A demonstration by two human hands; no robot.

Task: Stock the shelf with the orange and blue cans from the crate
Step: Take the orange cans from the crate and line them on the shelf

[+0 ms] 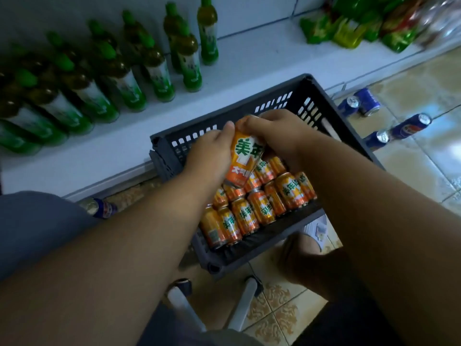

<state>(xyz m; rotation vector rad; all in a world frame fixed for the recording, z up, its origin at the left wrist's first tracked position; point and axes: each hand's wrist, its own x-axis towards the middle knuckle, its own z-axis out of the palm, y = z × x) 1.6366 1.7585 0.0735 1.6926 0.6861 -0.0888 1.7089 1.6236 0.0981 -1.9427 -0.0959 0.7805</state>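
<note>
A dark grey plastic crate (282, 96) stands on the floor against the low white shelf (262, 58). Several orange cans (262, 206) lie packed in its near half. Above them both hands hold one orange can (243, 156), tilted. My left hand (209, 156) grips its left side, thumb near the top. My right hand (277, 133) grips its top and right side. Several blue cans (366, 102) lie on the tiled floor to the right of the crate, and one more blue can (103, 208) lies under the shelf edge at the left.
Rows of green-capped bottles (124, 78) fill the left of the shelf. Green and yellow snack bags (349, 28) lie at its far right. Bare shelf surface shows between them, behind the crate. White stool legs (244, 303) and a sandalled foot (311, 236) are near me.
</note>
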